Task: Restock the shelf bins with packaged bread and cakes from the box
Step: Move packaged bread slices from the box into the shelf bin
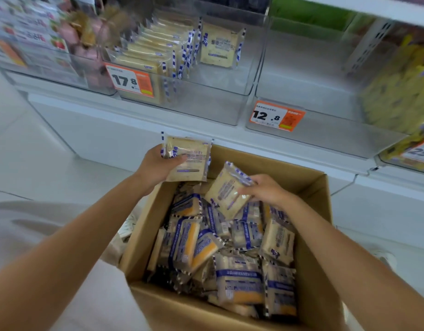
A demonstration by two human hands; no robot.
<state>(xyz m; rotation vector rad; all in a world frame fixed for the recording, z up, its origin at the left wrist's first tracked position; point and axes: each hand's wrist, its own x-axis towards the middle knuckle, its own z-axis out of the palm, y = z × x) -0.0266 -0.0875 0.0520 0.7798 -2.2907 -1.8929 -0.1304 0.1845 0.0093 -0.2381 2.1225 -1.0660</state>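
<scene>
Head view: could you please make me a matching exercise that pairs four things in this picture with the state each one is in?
Things:
1. left hand
2. right hand
3. bin with the 17.8 tag
4. cardboard box

States:
A. holds a row of packets standing on edge
B. grips a raised packet near the box's far rim
C. full of piled packets
D. grips a tilted packet just above the pile

Pairs: 1-B, 2-D, 3-A, 4-C.
</scene>
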